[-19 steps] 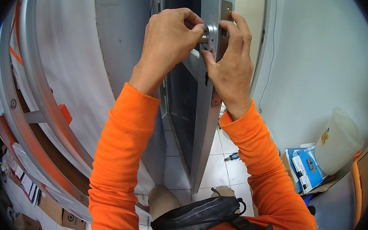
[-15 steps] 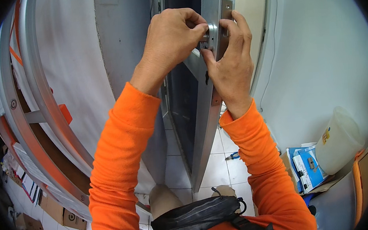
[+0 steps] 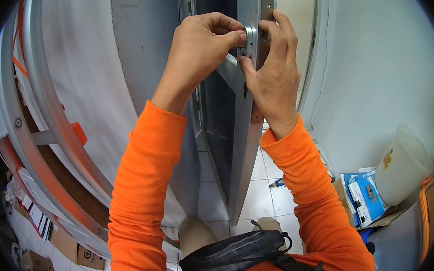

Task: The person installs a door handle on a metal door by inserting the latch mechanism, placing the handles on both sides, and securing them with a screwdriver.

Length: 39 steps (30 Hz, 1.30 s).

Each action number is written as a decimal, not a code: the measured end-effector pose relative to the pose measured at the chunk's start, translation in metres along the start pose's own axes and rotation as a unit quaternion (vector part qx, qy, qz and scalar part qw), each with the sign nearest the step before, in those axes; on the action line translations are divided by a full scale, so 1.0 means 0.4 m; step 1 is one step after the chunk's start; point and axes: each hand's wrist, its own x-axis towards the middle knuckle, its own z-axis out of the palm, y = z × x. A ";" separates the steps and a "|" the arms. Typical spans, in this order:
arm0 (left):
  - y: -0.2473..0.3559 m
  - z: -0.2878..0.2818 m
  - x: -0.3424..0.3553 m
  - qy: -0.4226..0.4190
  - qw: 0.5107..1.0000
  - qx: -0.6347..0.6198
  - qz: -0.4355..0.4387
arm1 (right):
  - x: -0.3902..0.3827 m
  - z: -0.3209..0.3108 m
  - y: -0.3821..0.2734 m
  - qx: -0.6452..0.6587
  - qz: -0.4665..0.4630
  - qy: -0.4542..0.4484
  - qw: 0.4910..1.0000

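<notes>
A grey metal door [image 3: 247, 158] stands ajar, its narrow edge toward me. On its left face, near the top of the view, sits a silver lock fitting [image 3: 250, 35]. My left hand [image 3: 194, 43] is closed on this fitting, thumb and index finger pinching its rim. My right hand [image 3: 273, 77] grips across the door edge, its thumb just below the fitting and its fingers curled on the other side, beside the metal latch plate [image 3: 267, 6]. A small dark piece [image 3: 245, 90], too small to name, shows below the right thumb. My fingers partly hide the lock.
An aluminium ladder [image 3: 54, 102] leans at the left. Cardboard boxes [image 3: 75, 248] lie on the tiled floor below it. Blue-handled pliers [image 3: 278, 182] rest beyond the door. At the right are a translucent bin [image 3: 402, 159] and blue folders [image 3: 367, 195]. A black waist bag [image 3: 231, 256] hangs before me.
Both hands keep nearly the same place on the door. My left fingers have shifted slightly on the lock fitting; the view has moved a little.
</notes>
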 end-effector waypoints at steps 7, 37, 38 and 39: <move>0.034 0.022 -0.006 0.047 0.998 0.036 -0.026 | 0.001 0.001 -0.001 -0.007 -0.015 0.009 1.000; -0.001 0.053 -0.033 0.127 0.988 0.047 0.070 | -0.008 0.019 0.036 0.068 -0.033 0.034 0.997; -0.009 0.058 -0.029 0.128 0.988 0.048 0.073 | -0.006 0.028 0.042 0.068 -0.034 0.037 0.996; -0.020 0.064 -0.026 0.139 0.987 0.037 0.076 | -0.004 0.038 0.048 0.100 -0.046 0.047 0.993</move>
